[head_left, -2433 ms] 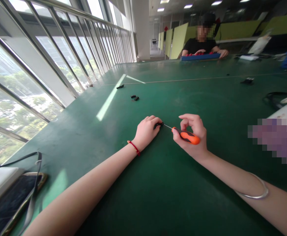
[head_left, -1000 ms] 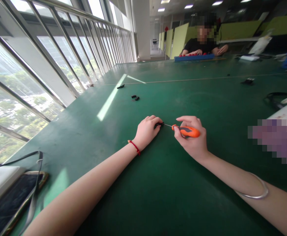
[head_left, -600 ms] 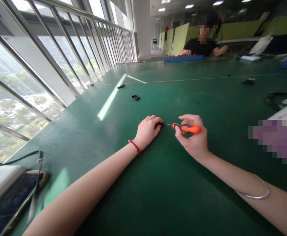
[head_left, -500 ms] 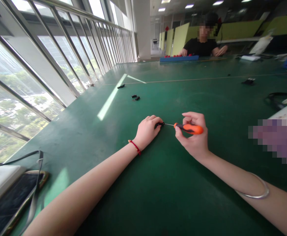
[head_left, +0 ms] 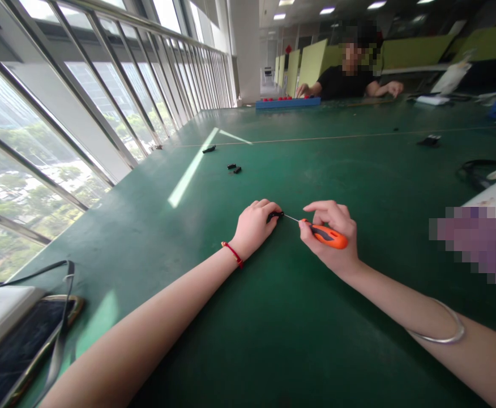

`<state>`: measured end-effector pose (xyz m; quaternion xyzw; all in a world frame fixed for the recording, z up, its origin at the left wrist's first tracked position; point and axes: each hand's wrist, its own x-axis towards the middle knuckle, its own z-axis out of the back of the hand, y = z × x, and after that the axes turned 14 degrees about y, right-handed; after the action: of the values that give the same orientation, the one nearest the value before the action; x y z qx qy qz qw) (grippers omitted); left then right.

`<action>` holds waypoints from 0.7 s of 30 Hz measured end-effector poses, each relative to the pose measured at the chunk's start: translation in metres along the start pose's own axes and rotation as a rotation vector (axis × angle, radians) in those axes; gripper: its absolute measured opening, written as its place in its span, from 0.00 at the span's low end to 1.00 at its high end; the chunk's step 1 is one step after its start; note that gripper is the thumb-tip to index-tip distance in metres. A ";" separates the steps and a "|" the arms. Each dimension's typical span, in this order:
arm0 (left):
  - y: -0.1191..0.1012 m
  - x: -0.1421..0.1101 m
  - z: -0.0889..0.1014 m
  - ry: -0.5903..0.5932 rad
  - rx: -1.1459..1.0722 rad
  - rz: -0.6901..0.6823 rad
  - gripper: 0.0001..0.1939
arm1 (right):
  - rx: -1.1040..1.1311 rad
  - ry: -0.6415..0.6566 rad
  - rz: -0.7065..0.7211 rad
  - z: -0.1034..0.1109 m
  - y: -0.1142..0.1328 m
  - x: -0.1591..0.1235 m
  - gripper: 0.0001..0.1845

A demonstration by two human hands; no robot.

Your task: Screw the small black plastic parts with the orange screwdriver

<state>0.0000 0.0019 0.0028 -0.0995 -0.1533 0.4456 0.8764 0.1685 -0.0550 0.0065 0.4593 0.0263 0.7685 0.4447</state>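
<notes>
My left hand point(head_left: 256, 224) rests on the green table point(head_left: 239, 334), its fingers closed round a small black part point(head_left: 276, 215). Only the part's right end shows between thumb and fingers. From the right, my right hand point(head_left: 335, 235) grips a screwdriver point(head_left: 328, 236) with an orange and black handle. Its thin metal shaft points left, and the tip meets the end of the black part. The handle slopes down to the right, lying against the palm with the index finger lifted off it.
Several small black pieces point(head_left: 234, 168) lie beyond my left hand. A phone point(head_left: 18, 334) and a white box point(head_left: 5, 314) with a cable are at the lower left. Across the table a person in black point(head_left: 345, 79) sits by a blue tray point(head_left: 288, 103). Railings point(head_left: 124, 73) run along the left.
The screwdriver's handle has dropped and tilted more, and my right fingers have shifted on it. My left hand stays put. The blue tray across the table has slid left.
</notes>
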 end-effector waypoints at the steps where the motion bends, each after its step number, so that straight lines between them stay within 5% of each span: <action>1: 0.000 0.000 0.000 0.001 0.000 0.003 0.09 | -0.013 0.018 0.021 0.000 0.001 0.000 0.07; 8: 0.000 0.000 -0.001 0.004 -0.006 0.001 0.09 | 0.022 -0.076 -0.033 -0.001 -0.001 0.000 0.18; 14: 0.000 0.000 -0.001 0.001 -0.003 0.002 0.09 | -0.053 -0.002 0.054 0.000 0.002 0.000 0.06; 21: 0.000 0.000 0.000 0.013 -0.003 0.004 0.09 | -0.014 -0.069 0.006 0.001 0.000 0.001 0.17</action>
<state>-0.0001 0.0019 0.0026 -0.1038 -0.1481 0.4465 0.8763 0.1693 -0.0543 0.0076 0.4823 0.0040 0.7538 0.4463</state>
